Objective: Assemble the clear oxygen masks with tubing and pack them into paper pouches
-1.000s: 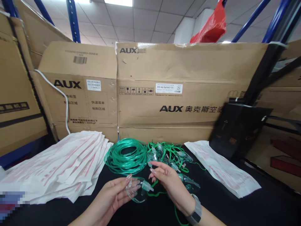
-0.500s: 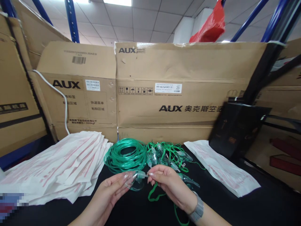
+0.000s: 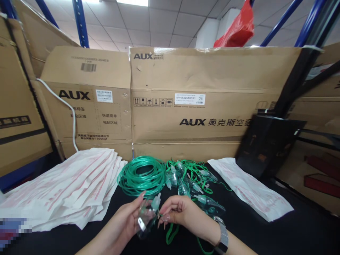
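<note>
My left hand (image 3: 128, 221) is closed around a clear green oxygen mask (image 3: 145, 216). The mask's pale connector (image 3: 156, 201) points up and to the right, and a small metal nose clip (image 3: 141, 224) shows on its lower left. At the mask's right edge, the fingertips of my right hand (image 3: 176, 212) are pinched together on what looks like the mask's green elastic strap (image 3: 172, 233), which loops down below them. Part of the strap is hidden behind the fingers. Just beyond my hands lies a coil of green tubing (image 3: 124, 177).
Several more masks (image 3: 211, 204) with tangled green straps (image 3: 195, 166) lie behind my right hand. White printed pouches (image 3: 79, 187) are piled at left, and another pouch (image 3: 249, 189) lies at right. Cardboard (image 3: 212, 78) walls the back; a black box (image 3: 269, 145) stands at right.
The left hand has turned the mask so its connector points upward. My right fingers have left the connector's tip and moved down and left to the mask's edge.
</note>
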Action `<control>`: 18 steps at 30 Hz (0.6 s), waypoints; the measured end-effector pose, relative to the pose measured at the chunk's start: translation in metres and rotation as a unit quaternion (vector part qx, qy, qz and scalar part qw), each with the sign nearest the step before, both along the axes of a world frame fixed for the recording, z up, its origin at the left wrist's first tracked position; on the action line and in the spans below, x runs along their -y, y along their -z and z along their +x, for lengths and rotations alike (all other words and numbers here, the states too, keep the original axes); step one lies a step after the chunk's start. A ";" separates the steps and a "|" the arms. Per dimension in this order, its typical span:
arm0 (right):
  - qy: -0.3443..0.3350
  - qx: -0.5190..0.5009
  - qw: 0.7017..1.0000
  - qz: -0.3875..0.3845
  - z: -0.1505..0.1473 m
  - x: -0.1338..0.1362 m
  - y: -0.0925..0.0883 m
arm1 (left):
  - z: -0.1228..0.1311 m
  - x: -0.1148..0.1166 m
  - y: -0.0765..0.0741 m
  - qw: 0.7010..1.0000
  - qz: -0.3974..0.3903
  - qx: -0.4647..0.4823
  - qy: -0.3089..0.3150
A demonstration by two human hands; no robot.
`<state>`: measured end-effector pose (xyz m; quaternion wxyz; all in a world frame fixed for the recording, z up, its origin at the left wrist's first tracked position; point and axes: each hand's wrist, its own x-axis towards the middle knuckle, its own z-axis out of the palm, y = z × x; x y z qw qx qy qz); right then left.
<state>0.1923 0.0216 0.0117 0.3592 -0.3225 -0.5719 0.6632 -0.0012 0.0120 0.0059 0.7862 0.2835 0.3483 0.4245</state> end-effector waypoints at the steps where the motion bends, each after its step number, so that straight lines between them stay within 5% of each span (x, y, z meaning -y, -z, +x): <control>1: -0.007 0.004 1.000 -0.003 0.001 0.000 -0.001 | 0.001 0.000 0.001 1.000 0.003 -0.012 0.000; 5: -0.033 0.012 0.999 -0.009 0.007 0.002 -0.010 | 0.004 0.001 0.004 1.000 0.020 -0.018 0.006; 10: 0.023 0.012 0.999 0.045 0.012 0.001 -0.024 | 0.001 -0.002 0.004 1.000 0.014 -0.013 -0.010; 18: 0.109 0.036 0.992 0.056 0.007 -0.004 -0.016 | 0.000 -0.001 0.002 1.000 0.010 -0.020 -0.010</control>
